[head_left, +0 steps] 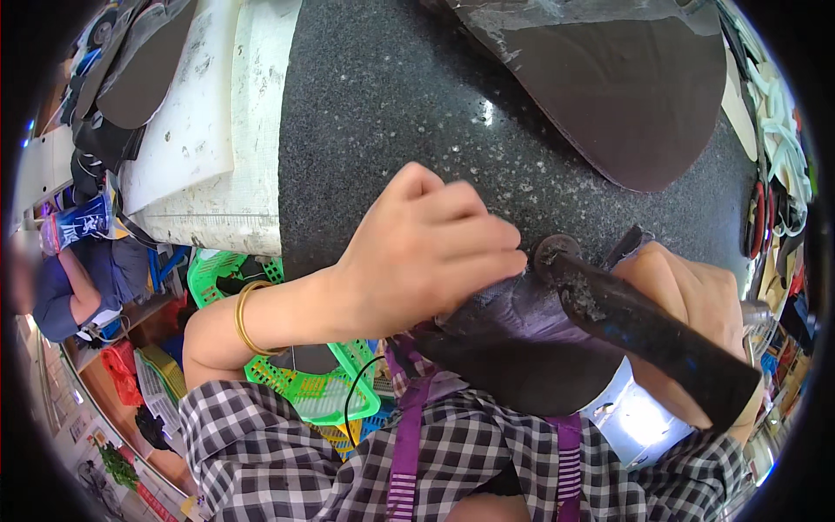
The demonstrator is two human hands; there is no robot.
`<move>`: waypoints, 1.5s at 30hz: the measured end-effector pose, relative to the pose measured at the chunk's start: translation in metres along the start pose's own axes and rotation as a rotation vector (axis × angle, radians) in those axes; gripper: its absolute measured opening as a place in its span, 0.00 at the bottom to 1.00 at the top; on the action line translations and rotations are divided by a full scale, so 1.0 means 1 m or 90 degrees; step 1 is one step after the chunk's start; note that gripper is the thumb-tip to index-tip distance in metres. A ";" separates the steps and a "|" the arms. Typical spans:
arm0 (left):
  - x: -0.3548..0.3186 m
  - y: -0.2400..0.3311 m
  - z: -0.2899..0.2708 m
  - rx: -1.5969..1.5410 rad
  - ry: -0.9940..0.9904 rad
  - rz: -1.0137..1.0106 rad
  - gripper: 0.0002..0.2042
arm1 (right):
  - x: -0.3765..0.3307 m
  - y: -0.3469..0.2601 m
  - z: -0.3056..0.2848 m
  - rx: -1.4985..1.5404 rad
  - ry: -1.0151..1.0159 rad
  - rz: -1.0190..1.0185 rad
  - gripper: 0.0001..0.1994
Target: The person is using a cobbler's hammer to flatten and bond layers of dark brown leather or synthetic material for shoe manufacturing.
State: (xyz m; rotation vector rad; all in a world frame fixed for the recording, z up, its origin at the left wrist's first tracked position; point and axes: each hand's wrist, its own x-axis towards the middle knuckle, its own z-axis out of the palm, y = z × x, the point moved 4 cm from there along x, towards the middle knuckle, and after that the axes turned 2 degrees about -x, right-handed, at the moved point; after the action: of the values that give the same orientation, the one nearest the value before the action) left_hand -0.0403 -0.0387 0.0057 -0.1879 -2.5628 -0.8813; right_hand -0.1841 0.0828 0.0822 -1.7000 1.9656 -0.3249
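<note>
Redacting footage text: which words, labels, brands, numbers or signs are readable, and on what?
Blue container: white lettering, not transcribed here.
Red strip, lower left: too small to read.
White mat, edge: fine ruler-like marks, too small to read.
Dark bar: no readable text.

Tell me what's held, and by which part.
Right hand: the dark piece, apparently by its upper right edge; any grip on the hammer is unclear. Left hand: grip hidden.
</note>
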 end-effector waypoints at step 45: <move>0.041 -0.014 0.006 -0.102 -0.200 0.067 0.11 | -0.031 0.041 0.004 0.072 0.051 -0.009 0.10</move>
State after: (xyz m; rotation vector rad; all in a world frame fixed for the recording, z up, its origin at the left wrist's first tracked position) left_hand -0.0834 -0.0460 0.0115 -0.5434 -2.7328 -1.0920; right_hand -0.2143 0.1210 0.0657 -1.6530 1.9534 -0.5057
